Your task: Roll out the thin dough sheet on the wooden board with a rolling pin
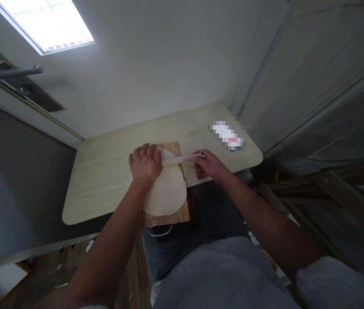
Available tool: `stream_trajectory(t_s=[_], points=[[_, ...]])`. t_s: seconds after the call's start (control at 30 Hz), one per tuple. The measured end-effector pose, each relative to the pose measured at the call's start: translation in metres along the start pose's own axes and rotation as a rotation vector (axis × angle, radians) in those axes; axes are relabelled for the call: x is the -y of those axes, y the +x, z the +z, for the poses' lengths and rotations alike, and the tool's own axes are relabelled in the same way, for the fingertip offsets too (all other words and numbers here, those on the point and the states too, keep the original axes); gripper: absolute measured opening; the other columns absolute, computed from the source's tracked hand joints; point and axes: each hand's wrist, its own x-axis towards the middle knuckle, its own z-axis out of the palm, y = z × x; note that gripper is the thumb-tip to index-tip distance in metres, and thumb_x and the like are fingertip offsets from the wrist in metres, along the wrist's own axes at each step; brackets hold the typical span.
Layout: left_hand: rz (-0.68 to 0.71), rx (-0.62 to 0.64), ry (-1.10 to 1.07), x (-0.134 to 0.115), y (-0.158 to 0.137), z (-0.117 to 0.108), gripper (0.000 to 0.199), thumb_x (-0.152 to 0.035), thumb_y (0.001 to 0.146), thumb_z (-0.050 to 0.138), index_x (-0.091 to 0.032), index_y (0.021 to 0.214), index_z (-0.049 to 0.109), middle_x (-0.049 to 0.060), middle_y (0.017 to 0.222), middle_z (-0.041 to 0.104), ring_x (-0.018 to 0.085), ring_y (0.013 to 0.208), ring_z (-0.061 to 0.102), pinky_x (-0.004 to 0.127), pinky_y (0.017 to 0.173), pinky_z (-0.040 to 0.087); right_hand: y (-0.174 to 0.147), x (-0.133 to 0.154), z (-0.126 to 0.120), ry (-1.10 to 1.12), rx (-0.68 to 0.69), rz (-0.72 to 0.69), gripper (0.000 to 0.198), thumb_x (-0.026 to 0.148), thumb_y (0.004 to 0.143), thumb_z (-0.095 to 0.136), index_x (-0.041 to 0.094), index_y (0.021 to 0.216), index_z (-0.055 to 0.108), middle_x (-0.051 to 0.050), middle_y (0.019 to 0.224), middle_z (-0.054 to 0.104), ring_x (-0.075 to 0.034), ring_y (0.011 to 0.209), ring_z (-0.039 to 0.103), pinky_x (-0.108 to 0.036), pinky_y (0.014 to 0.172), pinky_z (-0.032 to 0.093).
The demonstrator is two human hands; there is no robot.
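A wide, flat sheet of pale dough [167,193] lies on a wooden cutting board [182,215], covering most of it. Across its upper part runs a slim, light rolling pin [185,159], which sticks out past the board's right edge. My right hand [208,165] is closed around the right end of the pin. My left hand [146,163] lies palm down on the upper left of the dough, fingers stretched out and slightly apart. It covers the pin's left end, so the contact there is hidden.
The board rests on a light wooden table [104,171] with rounded corners and overhangs its front edge. A blurred-out white object [227,135] lies at the table's right. Behind stands a white door with a metal handle [14,73]. A cord loop [162,234] hangs from the board.
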Motion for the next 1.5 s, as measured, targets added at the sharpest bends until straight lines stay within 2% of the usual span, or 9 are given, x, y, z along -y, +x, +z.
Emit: stream_trajectory(t_s=[0.3,0.6,0.87,0.97,1.13,1.2,1.3,1.37,1.5], points=[[-0.031,0.081,0.000,0.002,0.021,0.003,0.054,-0.053,0.101,0.024,-0.031,0.141,0.051,0.008,0.152,0.049,0.033,0.137,0.040,0.058,0.112,0.028,-0.006,0.008,0.001,0.034,0.002,0.032,0.039,0.019,0.092,0.060,0.024,0.128,0.044,0.005,0.071,0.062,-0.013,0.046,0.061,-0.027,0.043,0.054],[-0.030,0.160,-0.022,0.008,0.050,0.007,0.053,-0.053,0.100,0.027,-0.032,0.143,0.049,0.010,0.153,0.047,0.036,0.138,0.039,0.065,0.109,0.031,-0.005,0.010,-0.001,0.074,0.034,0.090,0.065,0.021,0.092,0.061,0.026,0.148,0.028,0.002,0.078,0.067,-0.014,0.051,0.063,-0.028,0.047,0.055],[-0.024,0.161,-0.043,0.009,0.062,0.011,0.051,-0.051,0.099,0.030,-0.031,0.141,0.052,0.012,0.150,0.050,0.038,0.136,0.042,0.066,0.107,0.033,-0.002,0.007,-0.003,0.075,0.043,0.084,0.067,0.022,0.093,0.062,0.025,0.150,0.026,0.001,0.080,0.068,-0.014,0.051,0.063,-0.028,0.047,0.055],[-0.020,0.173,-0.036,0.008,0.059,0.008,0.050,-0.049,0.099,0.031,-0.032,0.141,0.051,0.012,0.151,0.048,0.037,0.137,0.040,0.066,0.107,0.032,-0.002,0.008,-0.003,0.070,0.039,0.081,0.066,0.022,0.093,0.063,0.024,0.149,0.028,0.001,0.079,0.068,-0.013,0.051,0.063,-0.027,0.047,0.054],[-0.002,0.145,-0.002,0.004,0.044,0.004,0.051,-0.050,0.099,0.028,-0.031,0.140,0.052,0.012,0.151,0.048,0.037,0.136,0.042,0.063,0.107,0.032,-0.001,0.009,-0.002,0.076,0.028,0.089,0.072,0.021,0.092,0.062,0.022,0.151,0.021,0.001,0.076,0.067,-0.014,0.050,0.062,-0.027,0.047,0.054],[-0.002,0.117,0.015,0.002,0.036,0.003,0.053,-0.053,0.100,0.027,-0.030,0.140,0.052,0.011,0.150,0.050,0.036,0.135,0.044,0.060,0.107,0.033,-0.001,0.009,-0.002,0.067,0.023,0.091,0.067,0.020,0.092,0.061,0.022,0.148,0.026,0.002,0.075,0.067,-0.014,0.049,0.062,-0.027,0.046,0.054],[-0.009,0.075,0.040,0.000,0.023,0.002,0.055,-0.055,0.100,0.026,-0.029,0.140,0.053,0.011,0.149,0.051,0.034,0.134,0.044,0.056,0.108,0.033,-0.001,0.008,-0.002,0.039,0.029,0.078,0.047,0.021,0.092,0.062,0.022,0.134,0.041,0.002,0.074,0.066,-0.013,0.049,0.062,-0.026,0.045,0.054],[-0.009,0.056,0.055,-0.002,0.014,0.001,0.054,-0.055,0.100,0.026,-0.029,0.139,0.053,0.010,0.150,0.050,0.033,0.134,0.044,0.054,0.109,0.033,-0.001,0.007,-0.001,0.031,0.033,0.053,0.038,0.022,0.092,0.062,0.022,0.126,0.046,0.003,0.073,0.065,-0.013,0.048,0.061,-0.025,0.045,0.053],[-0.005,0.041,0.049,-0.005,0.000,-0.003,0.053,-0.054,0.100,0.028,-0.028,0.138,0.053,0.010,0.151,0.049,0.033,0.135,0.043,0.052,0.109,0.032,-0.003,0.005,-0.001,0.037,0.021,0.027,0.038,0.027,0.091,0.067,0.024,0.123,0.046,0.004,0.072,0.065,-0.012,0.047,0.061,-0.024,0.045,0.053]])
